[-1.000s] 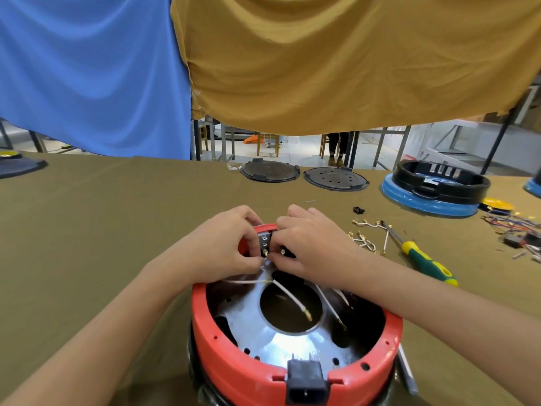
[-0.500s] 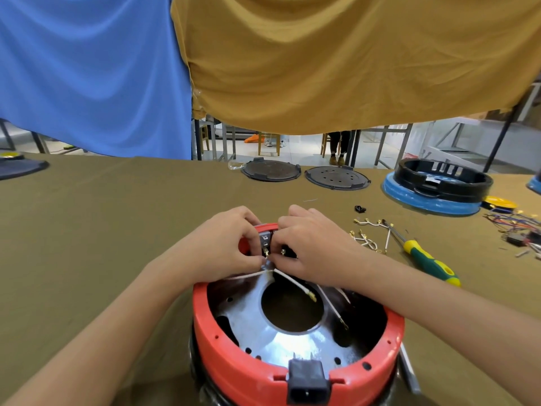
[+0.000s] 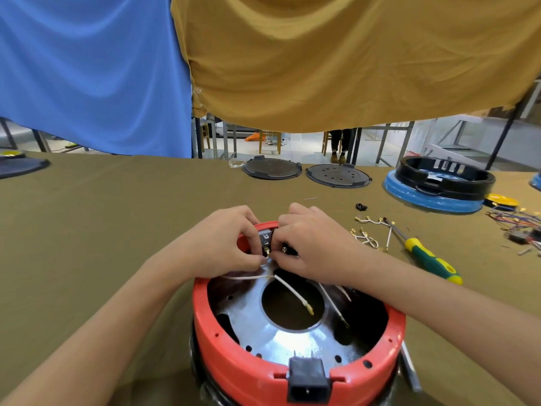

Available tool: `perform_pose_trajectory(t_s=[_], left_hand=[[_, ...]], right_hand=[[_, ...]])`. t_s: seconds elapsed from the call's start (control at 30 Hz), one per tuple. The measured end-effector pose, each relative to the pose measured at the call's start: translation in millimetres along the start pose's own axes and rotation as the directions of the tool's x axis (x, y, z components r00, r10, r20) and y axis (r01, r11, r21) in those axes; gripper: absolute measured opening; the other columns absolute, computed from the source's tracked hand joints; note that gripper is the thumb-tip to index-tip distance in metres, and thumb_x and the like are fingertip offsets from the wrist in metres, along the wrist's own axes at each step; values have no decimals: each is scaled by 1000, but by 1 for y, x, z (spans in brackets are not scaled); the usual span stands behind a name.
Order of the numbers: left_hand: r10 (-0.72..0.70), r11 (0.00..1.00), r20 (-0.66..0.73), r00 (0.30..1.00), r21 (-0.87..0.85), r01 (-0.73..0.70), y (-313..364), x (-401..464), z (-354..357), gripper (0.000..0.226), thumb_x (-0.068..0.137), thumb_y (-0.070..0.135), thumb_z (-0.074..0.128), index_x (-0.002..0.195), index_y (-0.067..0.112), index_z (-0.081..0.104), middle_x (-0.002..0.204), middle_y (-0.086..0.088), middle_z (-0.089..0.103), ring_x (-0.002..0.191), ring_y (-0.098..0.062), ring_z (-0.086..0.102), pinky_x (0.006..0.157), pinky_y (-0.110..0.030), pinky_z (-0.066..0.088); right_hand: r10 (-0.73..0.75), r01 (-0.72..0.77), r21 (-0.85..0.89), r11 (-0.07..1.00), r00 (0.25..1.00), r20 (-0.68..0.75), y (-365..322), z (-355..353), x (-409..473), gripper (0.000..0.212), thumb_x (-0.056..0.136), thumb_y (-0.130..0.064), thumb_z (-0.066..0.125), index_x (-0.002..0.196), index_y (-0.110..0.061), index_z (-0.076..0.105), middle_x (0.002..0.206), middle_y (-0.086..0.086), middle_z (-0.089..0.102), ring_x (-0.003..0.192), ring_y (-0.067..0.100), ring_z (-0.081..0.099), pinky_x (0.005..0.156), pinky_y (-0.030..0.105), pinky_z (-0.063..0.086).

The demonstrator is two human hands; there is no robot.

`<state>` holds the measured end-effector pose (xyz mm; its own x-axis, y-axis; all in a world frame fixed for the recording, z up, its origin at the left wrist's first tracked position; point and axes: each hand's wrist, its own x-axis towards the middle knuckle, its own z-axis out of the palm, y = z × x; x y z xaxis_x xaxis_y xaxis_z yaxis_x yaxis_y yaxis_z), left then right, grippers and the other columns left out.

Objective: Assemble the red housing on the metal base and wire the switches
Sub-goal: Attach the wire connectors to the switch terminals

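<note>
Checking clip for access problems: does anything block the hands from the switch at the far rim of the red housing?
Nothing visible does. The left hand and right hand already meet at the switch on the red housing, fingers pinching white wires there.

Your red housing (image 3: 234, 364) looks like smooth, slightly glossy plastic; the metal base (image 3: 281, 338) inside it is bright, polished and mirror-like. The power socket (image 3: 307, 379) is matt black plastic. Matt olive cloth covers your table (image 3: 102, 218). The screwdriver (image 3: 430, 259) handle is shiny green-and-yellow plastic.
</note>
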<state>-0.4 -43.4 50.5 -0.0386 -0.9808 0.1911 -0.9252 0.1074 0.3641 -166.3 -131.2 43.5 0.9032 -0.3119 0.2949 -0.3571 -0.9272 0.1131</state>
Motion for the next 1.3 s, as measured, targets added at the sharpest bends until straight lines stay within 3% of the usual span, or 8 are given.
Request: perform_pose_trajectory(t_s=[0.17,0.3,0.47,0.57,0.77,0.93,1.17,1.3], left_hand=[[0,999,-40,999,-46,-2,-2,-1,3,19,77,29,77,66,38,64,103,16,57,89,7,54,75,-5,37],[-15,993,-125,992,-120,-1,-3,-1,4,27,76,20,75,77,28,51,77,5,64,70,-7,59,63,-20,44],[-67,985,-148,987,-167,42,-8,0,5,29,82,19,73,100,33,55,93,16,68,86,7,62,72,-7,47],[-67,979,-135,989,-199,39,-7,0,5,31,81,20,73,104,33,57,96,17,67,85,5,63,72,-8,48],[-29,991,-73,997,-130,20,-2,-1,3,27,75,24,80,88,31,57,97,9,64,84,-8,61,78,-27,50],[-35,999,-2,999,-28,35,0,0,1,8,78,31,79,72,33,75,127,19,53,111,0,52,96,-24,40],[-14,1000,13,1000,-17,14,3,-1,0,7,80,28,79,74,26,79,124,16,55,101,-2,57,92,-23,43],[-7,1000,16,1000,-16,7,5,-1,-1,7,81,28,78,74,26,79,122,15,55,100,-1,57,92,-25,43]], right_hand=[[0,0,10,1000,1000,-12,0,0,-1,21,92,-33,54,82,-19,67,75,-9,43,83,12,32,68,33,31],[9,-9,31,999,1000,14,0,-1,0,20,92,-35,56,85,-21,69,75,-11,45,84,11,35,71,33,32],[24,-24,84,996,1000,7,1,-1,-1,20,92,-37,58,89,-24,72,73,-14,44,85,10,35,72,31,33],[16,-18,67,998,999,28,1,-2,-1,21,93,-40,57,94,-26,73,78,-12,48,87,11,36,74,33,35],[16,-17,45,999,1000,15,1,-1,-1,21,94,-35,55,87,-23,71,76,-9,47,85,12,34,70,33,33],[15,-15,23,1000,1000,8,1,-2,-1,22,94,-36,54,85,-23,70,76,-10,46,84,11,33,69,32,31],[21,-21,-33,999,1000,6,0,0,1,25,95,-39,51,86,-23,68,77,-10,46,88,15,38,71,35,35],[25,-24,-64,998,1000,10,0,2,1,26,96,-41,50,88,-23,67,78,-9,44,84,13,31,70,34,31]])
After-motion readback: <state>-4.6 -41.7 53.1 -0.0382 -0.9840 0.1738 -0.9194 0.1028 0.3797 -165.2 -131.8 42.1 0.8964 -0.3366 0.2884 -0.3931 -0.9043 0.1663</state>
